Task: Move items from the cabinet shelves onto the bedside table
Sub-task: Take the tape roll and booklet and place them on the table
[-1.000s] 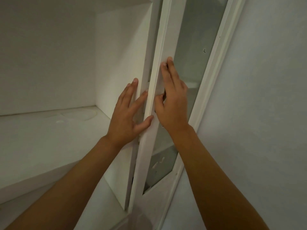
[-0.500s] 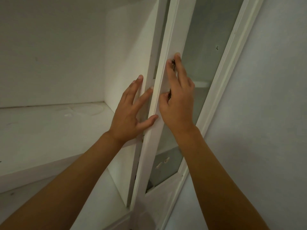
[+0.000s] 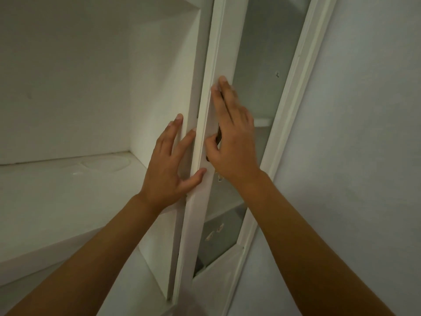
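Still working the cabinet door (image 3: 206, 137): left hand (image 3: 169, 165) pressing flat-fingered, right hand (image 3: 232, 142) spread against its frame; next, probably swinging it clear of the shelf (image 3: 63, 190).

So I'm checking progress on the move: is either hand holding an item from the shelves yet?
No: the left hand and the right hand both rest on the white cabinet door, carrying no item.

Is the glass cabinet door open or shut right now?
Open: the door stands edge-on, swung out from the cabinet, both hands on its frame.
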